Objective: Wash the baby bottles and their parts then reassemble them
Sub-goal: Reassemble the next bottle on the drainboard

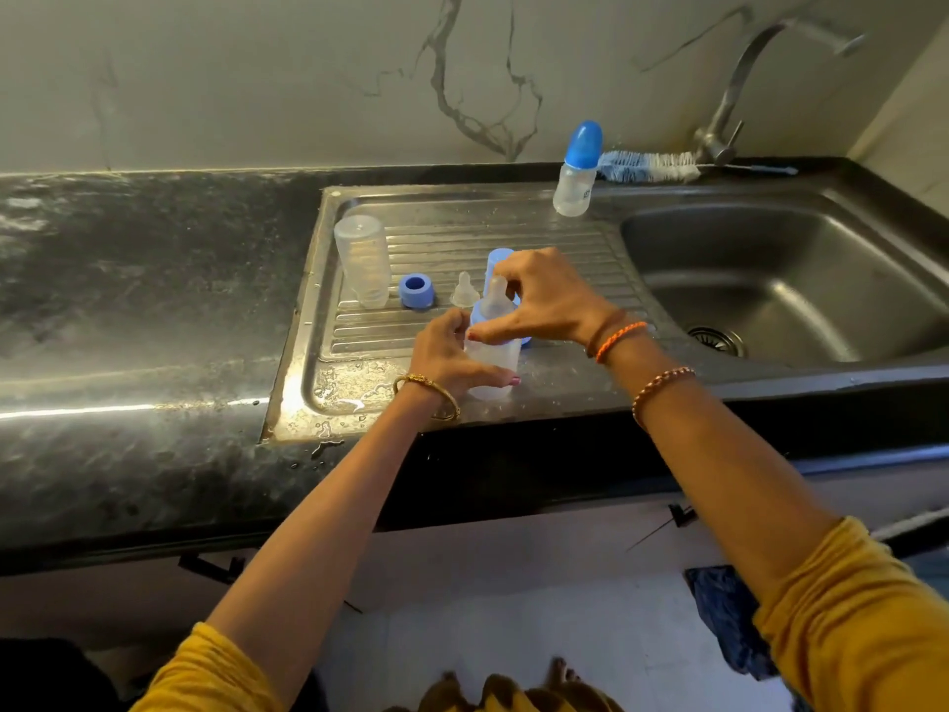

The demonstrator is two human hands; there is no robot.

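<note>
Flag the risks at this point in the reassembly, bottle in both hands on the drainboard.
1. The drainboard is wet and the held bottle stands near its front edge; twisting the collar could make it slide off.
2. The right hand grips the teat area; it may seat crooked and leak.
3. The loose teat and blue ring sit close by the left hand; a bump could knock them off.

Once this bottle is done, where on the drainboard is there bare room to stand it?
Bare ribbing lies between the upturned bottle at the left edge and the capped bottle at the back, and along the wet front lip left of the left hand. The middle is crowded: blue ring, loose teat, both hands.
</note>
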